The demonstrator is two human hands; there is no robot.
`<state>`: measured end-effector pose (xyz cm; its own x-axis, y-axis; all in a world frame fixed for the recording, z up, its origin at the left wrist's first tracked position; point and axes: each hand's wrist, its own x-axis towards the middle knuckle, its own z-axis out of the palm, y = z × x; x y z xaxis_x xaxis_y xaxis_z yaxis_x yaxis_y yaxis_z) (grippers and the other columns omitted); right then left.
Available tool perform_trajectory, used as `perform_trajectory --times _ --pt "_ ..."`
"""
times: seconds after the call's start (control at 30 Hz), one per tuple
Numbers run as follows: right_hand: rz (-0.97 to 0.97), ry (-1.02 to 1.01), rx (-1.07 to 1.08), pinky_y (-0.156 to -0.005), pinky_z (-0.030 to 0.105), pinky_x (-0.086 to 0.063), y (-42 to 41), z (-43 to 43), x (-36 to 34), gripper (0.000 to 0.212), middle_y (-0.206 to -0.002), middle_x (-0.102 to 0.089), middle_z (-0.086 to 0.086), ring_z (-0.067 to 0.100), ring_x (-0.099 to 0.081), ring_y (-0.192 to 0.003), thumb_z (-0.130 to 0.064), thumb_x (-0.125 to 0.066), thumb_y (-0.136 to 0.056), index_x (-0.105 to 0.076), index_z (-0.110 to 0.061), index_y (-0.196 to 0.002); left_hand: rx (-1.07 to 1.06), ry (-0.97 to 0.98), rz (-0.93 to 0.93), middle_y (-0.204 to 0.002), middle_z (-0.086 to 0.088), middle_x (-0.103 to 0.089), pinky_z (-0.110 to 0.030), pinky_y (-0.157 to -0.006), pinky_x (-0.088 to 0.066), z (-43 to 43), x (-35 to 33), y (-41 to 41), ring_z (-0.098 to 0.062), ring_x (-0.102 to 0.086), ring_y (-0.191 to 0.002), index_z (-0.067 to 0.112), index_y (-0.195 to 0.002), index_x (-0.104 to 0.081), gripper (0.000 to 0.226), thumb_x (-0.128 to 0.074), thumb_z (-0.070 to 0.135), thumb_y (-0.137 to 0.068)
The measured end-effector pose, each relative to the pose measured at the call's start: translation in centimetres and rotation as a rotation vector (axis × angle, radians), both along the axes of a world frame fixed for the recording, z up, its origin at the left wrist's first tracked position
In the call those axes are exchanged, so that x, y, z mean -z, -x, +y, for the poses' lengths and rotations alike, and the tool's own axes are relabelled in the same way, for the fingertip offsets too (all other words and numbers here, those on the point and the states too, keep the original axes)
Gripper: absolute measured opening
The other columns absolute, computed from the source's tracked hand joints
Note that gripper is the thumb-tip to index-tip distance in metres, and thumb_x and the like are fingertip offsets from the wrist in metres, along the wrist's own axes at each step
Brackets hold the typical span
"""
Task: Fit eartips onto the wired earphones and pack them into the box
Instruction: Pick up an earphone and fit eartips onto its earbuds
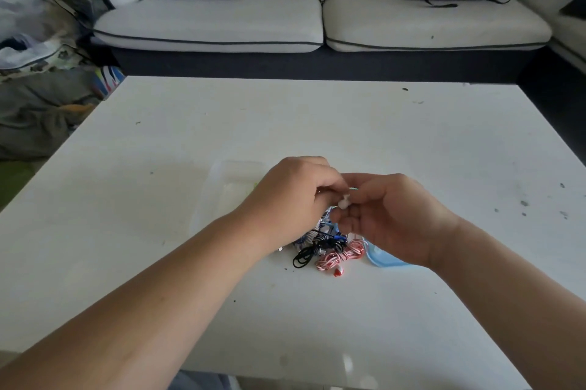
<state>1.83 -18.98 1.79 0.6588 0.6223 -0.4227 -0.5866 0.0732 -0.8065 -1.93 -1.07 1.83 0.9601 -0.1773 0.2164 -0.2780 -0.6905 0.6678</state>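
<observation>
From the head camera, both hands meet above the table (196,135). The left hand (295,196) has its fingers curled in, and the right hand (390,215) closes thumb and fingertips toward it. Between them they pinch a small white piece (344,201), probably an eartip or a bud. It is too small to tell which, or which hand carries most of it. It seems to tilt slightly, with its upper end toward the right hand's fingertips.

The piece is likely very light, soft and springy. It would be easy to squash or flick away, so a fingertip pinch on its sides suits it better than a squeeze.

Just below the hands, toward the person, lie coiled wired earphones: a black coil (312,250), a red-and-white coil (341,254) and a blue-and-white bundle (314,232) partly under the left hand. The cords look limp and prone to tangling, so each is best lifted by the whole coil. The red-and-white coil's long axis runs from the right hand's wrist down toward the person.

A blue box part (385,261) shows under the right wrist. A clear plastic tray (234,172) sits beyond the left hand.
</observation>
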Motion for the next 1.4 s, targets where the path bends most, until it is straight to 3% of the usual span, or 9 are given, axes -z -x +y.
perform_trajectory --times 0.23,0.3,0.4,0.6,0.77,0.87,1.1,1.3,1.4 --pt "-0.022 -0.03 0.168 -0.073 0.025 -0.062 -0.3 -0.5 0.8 0.019 -0.097 -0.072 0.02 0.02 -0.071 -0.08 0.002 -0.057 -0.096 -0.071 0.006 -0.108 -0.145 0.263 0.172 -0.08 0.012 -0.074 -0.014 -0.064 -0.047 0.5 -0.2 0.1 0.002 -0.064 -0.065 0.023 -0.11 -0.078 0.021 -0.075 0.012 -0.092" --pt "-0.063 -0.02 0.198 -0.073 0.025 -0.062 -0.3 -0.6 0.9 0.019 -0.095 -0.07 0.021 0.021 -0.07 -0.081 0.003 -0.06 -0.095 -0.071 0.009 -0.109 -0.136 0.306 0.215 -0.078 0.007 -0.074 -0.024 -0.063 -0.052 0.3 -0.3 0.2 -0.006 -0.064 -0.065 0.025 -0.105 -0.08 0.013 -0.075 0.02 -0.094" --pt "-0.105 -0.001 0.21 -0.072 0.026 -0.061 -0.2 -0.6 0.8 0.018 -0.09 -0.071 0.022 0.021 -0.072 -0.079 0.005 -0.062 -0.093 -0.073 0.009 -0.107 -0.139 0.367 0.228 -0.079 -0.009 -0.075 -0.049 -0.079 -0.06 0.2 -0.6 0.4 -0.033 -0.07 -0.08 0.025 -0.092 -0.082 0.009 -0.074 0.028 -0.095" --pt "-0.136 0.019 0.228 -0.07 0.025 -0.061 0.2 -0.4 0.5 0.014 -0.086 -0.074 0.022 0.023 -0.074 -0.077 -0.004 -0.071 -0.087 -0.077 0.004 -0.097 -0.194 0.474 0.269 -0.08 -0.015 -0.077 -0.052 -0.077 -0.06 0.1 -0.7 0.5 -0.039 -0.073 -0.077 0.016 -0.09 -0.079 0.005 -0.076 0.015 -0.093" --pt "-0.175 0.064 0.25 -0.062 0.028 -0.06 0.5 0.0 0.3 0.029 -0.084 -0.071 0.021 0.024 -0.07 -0.069 -0.023 -0.074 -0.081 -0.075 0.003 -0.094 -0.213 0.504 0.283 -0.084 -0.002 -0.079 -0.039 -0.08 -0.062 0.0 -0.9 0.5 -0.024 -0.075 -0.08 0.019 -0.092 -0.078 0.004 -0.075 0.018 -0.094" --pt "-0.2 0.105 0.27 -0.058 0.03 -0.057 0.5 0.2 0.5 0.031 -0.078 -0.067 0.016 0.023 -0.065 -0.063 -0.027 -0.074 -0.083 -0.073 0.002 -0.095 -0.248 0.508 0.303 -0.09 0.005 -0.079 -0.045 -0.086 -0.063 0.0 -0.7 0.4 -0.022 -0.075 -0.091 0.025 -0.092 -0.078 0.003 -0.077 0.027 -0.093" --pt "-0.173 0.001 0.223 -0.065 0.026 -0.061 0.6 -0.3 0.3 0.013 -0.081 -0.071 0.02 0.02 -0.069 -0.068 0.003 -0.063 -0.094 -0.075 0.005 -0.098 -0.311 0.633 0.303 -0.086 -0.008 -0.077 -0.019 -0.064 -0.056 -0.8 -1.0 0.6 -0.011 -0.07 -0.072 0.018 -0.09 -0.077 0.004 -0.076 0.016 -0.093" --pt "-0.183 0.015 0.248 -0.062 0.028 -0.06 0.5 -0.8 -0.1 0.024 -0.081 -0.069 0.022 0.027 -0.068 -0.065 -0.004 -0.07 -0.088 -0.069 0.007 -0.109 -0.268 0.568 0.316 -0.076 0.002 -0.076 -0.023 -0.061 -0.051 -1.0 -1.1 0.6 -0.004 -0.065 -0.059 0.019 -0.095 -0.077 0.003 -0.075 0.02 -0.094" --pt "-0.241 0.052 0.264 -0.062 0.029 -0.06 0.7 -0.9 0.1 0.03 -0.079 -0.07 0.021 0.027 -0.068 -0.065 -0.018 -0.073 -0.08 -0.072 0.006 -0.097 -0.26 0.569 0.333 -0.079 0.004 -0.076 -0.023 -0.061 -0.05 -1.0 -1.0 0.6 -0.005 -0.069 -0.065 0.019 -0.106 -0.076 0.012 -0.075 0.018 -0.094"
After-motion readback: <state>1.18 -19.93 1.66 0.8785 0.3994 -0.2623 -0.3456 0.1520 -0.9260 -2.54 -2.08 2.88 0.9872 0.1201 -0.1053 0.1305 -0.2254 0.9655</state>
